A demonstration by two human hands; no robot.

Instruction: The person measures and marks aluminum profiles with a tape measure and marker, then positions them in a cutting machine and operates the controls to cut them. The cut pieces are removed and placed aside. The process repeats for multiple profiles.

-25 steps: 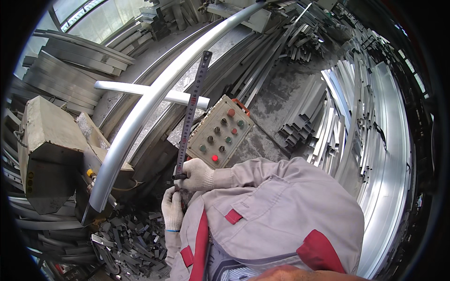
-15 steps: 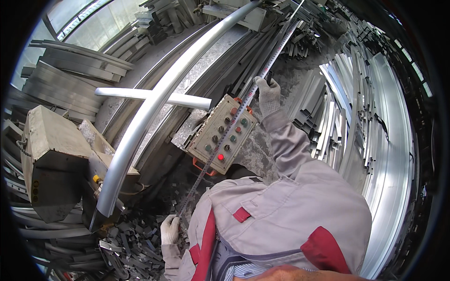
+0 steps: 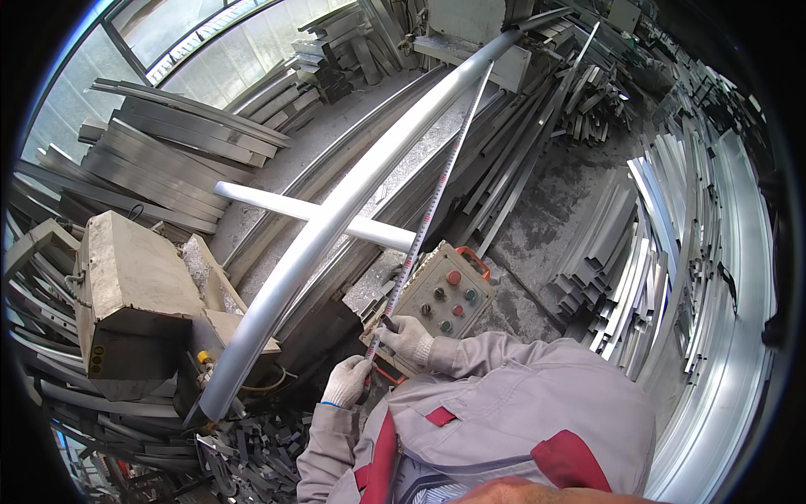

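A long tape measure [image 3: 440, 189] runs slantwise from the far end of a curved silvery metal profile [image 3: 312, 227] down to my hands, crossing over the control box. My left hand [image 3: 346, 382], in a white knit glove, is closed round the near end of the tape; a dark part shows below its fingers. Just right of it and a little farther off, my gloved right hand [image 3: 405, 338] pinches the tape over the corner of the control box [image 3: 437, 296]. From its fingers pokes a small dark object [image 3: 389, 322] of unclear kind. Beneath the curved profile lies a shorter pale crosspiece [image 3: 369, 229].
At left stands a beige machine housing [image 3: 138, 260]. Metal offcuts [image 3: 252, 449] heap up below it. Stacked profiles [image 3: 596, 244] and long shiny lengths [image 3: 714, 336] fill the right side. More flat bars [image 3: 159, 164] lie at the far left.
My right hand has come down and left along the tape, close to my left hand. My left hand has risen slightly. The tape now slants beside the curved profile, and the view has shifted.
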